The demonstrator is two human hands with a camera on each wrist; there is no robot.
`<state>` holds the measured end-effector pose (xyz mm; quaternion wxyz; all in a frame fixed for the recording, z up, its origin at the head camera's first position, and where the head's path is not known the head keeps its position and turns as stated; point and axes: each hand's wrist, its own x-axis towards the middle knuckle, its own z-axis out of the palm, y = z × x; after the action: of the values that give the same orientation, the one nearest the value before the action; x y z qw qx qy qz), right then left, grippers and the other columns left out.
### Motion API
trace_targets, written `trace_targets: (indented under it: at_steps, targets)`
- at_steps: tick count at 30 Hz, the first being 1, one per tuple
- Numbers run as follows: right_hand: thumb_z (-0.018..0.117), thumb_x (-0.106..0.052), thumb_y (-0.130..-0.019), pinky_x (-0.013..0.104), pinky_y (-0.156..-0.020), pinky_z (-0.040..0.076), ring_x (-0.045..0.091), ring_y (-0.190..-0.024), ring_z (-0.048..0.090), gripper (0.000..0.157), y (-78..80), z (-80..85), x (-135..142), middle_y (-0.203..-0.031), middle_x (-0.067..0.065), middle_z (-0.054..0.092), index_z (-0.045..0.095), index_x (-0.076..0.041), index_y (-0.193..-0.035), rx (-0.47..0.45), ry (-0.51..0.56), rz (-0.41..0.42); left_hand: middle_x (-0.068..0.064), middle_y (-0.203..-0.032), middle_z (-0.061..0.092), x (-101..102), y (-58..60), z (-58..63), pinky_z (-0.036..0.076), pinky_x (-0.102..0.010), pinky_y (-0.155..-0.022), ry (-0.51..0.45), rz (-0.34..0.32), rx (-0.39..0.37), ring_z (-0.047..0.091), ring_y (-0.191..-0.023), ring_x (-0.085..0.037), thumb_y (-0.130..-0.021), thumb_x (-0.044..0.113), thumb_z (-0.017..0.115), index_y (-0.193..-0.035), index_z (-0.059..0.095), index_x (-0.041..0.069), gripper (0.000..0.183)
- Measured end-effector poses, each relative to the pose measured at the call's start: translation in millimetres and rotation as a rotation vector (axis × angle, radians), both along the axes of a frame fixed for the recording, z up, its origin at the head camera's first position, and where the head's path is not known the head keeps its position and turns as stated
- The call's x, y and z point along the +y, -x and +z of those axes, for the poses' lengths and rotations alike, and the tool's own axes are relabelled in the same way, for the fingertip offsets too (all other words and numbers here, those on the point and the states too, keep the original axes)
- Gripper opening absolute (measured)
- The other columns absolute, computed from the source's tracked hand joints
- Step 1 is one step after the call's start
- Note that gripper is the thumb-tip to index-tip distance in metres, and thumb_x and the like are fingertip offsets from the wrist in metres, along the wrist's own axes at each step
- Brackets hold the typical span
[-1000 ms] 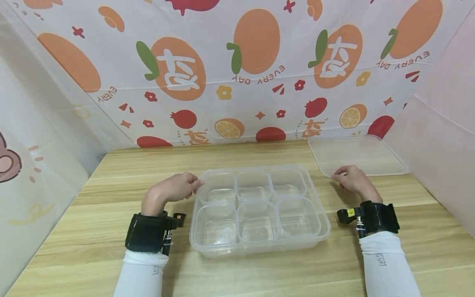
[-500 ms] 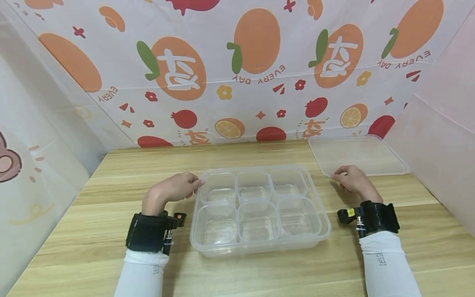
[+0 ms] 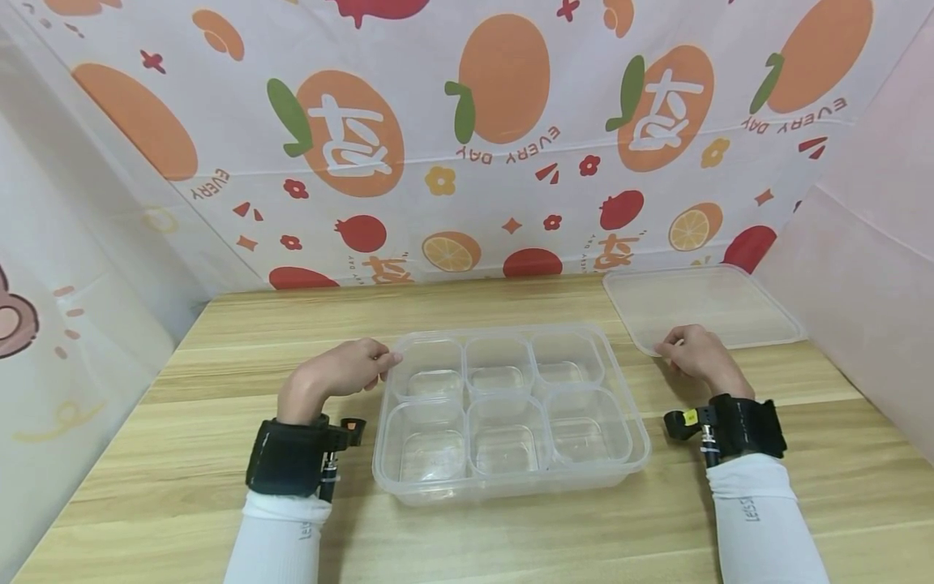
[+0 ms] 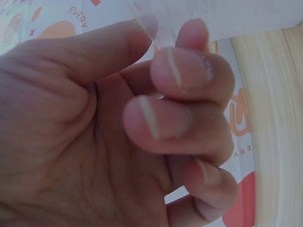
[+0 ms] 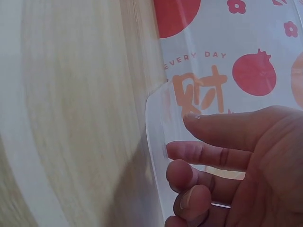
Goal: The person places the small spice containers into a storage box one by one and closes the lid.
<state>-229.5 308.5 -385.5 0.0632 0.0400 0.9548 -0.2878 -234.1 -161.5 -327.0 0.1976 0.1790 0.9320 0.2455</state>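
A clear plastic container sits mid-table, with several small clear tubs set in two rows inside it. My left hand pinches its far left rim between thumb and index finger; in the left wrist view the remaining fingers are curled below the plastic wall. At the back right lies a flat translucent lid. The near left edge of that lid is between the thumb and index finger of my right hand. Seen from the right wrist, the lid's rim stands close over the wood.
A fruit-print cloth hangs behind the wooden table. Pale cloths close off the left side and the right side, the right one close to the lid. Each wrist wears a black strap with a small camera.
The lid's near edge has shifted slightly toward me, at my right hand's fingers. My left hand and the container have stayed in place.
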Motion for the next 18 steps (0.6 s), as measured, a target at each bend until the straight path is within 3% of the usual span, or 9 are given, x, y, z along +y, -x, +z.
trace_targets:
  at_steps: [5,12,18]
  targets:
    - [0.05,-0.023,-0.091,0.034,-0.056,0.036,0.022,-0.06,0.045,0.029,-1.8,-0.3,-0.1,-0.064,0.008,0.051,0.057,0.005,-0.089,-0.01,-0.014,-0.07,-0.003,-0.063,0.043,-0.1,0.0,-0.4,0.033,-0.031,-0.053,-0.009,-0.005,0.0,0.039,-0.056,-0.018,-0.096,0.025,0.042,-0.081,0.056,0.006,0.028]
    - [0.047,-0.027,-0.09,0.029,-0.044,0.028,0.016,-0.043,0.038,0.043,-3.1,-4.5,3.3,-0.044,-0.001,0.038,0.054,-0.003,-0.055,-0.02,-0.048,-0.112,-0.003,-0.062,0.042,0.0,-0.5,-0.5,0.033,-0.031,-0.053,-0.005,-0.004,0.004,0.039,-0.055,-0.018,-0.096,0.025,0.042,-0.081,0.056,0.006,0.028]
    - [0.042,-0.033,-0.09,0.028,-0.041,0.028,0.018,-0.043,0.042,0.049,-6.4,-7.8,6.0,-0.044,0.0,0.041,0.055,-0.005,-0.053,-0.038,-0.079,-0.178,-0.003,-0.063,0.043,0.4,-0.7,0.6,0.033,-0.031,-0.053,-0.008,-0.005,-0.001,0.039,-0.055,-0.018,-0.096,0.025,0.041,-0.082,0.056,0.005,0.028]
